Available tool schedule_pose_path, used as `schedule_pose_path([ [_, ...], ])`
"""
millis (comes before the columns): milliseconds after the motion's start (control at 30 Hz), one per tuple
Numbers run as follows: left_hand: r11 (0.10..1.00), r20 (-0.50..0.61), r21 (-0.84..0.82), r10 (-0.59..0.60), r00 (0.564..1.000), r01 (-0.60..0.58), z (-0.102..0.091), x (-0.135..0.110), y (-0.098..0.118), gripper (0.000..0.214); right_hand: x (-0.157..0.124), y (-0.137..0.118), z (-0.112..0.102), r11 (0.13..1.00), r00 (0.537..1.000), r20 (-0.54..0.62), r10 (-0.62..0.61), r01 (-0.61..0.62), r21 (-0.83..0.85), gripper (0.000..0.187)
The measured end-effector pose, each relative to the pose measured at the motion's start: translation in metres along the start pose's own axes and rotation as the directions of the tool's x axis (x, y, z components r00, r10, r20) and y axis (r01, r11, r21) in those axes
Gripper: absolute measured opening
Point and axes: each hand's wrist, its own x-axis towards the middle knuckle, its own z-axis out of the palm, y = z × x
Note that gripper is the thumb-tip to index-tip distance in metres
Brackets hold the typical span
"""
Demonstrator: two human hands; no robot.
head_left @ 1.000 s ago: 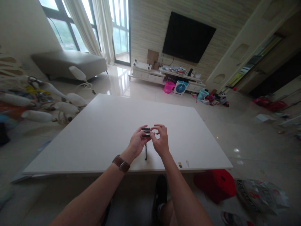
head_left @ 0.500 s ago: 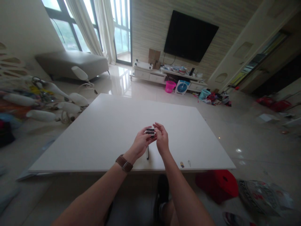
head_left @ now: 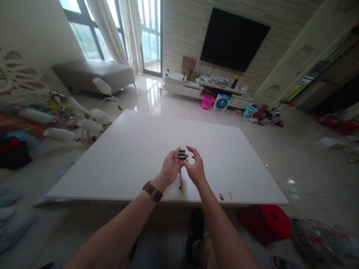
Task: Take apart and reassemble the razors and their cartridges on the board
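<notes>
Above the white table, my left hand [head_left: 170,166] is closed on a small clear case with black bars [head_left: 181,154], its fingers along the case's left side and underneath. My right hand [head_left: 195,165] is just to the right, fingers apart in a loose curve, the thumb by the case's lower right corner. Whether that thumb touches it is too small to tell. A thin dark stick-like thing [head_left: 180,181] lies on the table below my hands, partly hidden by the left one.
The white table [head_left: 120,168] spans the middle. Near its front edge lie a small yellow and dark piece [head_left: 221,196] and a small pale piece [head_left: 230,195]. A red stool-like object [head_left: 269,224] stands below the right edge. Left is a lamp with white shades [head_left: 89,125].
My right fingers have opened and drawn slightly away from the case, which now shows more of its face. The whole view has shifted a little.
</notes>
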Motion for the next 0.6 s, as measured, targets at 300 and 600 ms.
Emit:
schedule_pose_path([
  [300,0.982,-0.013,0.187,-0.005,1.0,0.007,0.002,-0.008,-0.002,0.031,0.004,0.001,0.004,0.906,0.972,-0.06,0.229,-0.19,0.378,0.04],
  [600,0.981,-0.048,-0.192,-0.03,0.998,0.02,0.009,-0.016,-0.025,0.034,0.0,0.013,0.023,0.607,0.812,-0.17,0.559,-0.262,0.75,0.027],
])
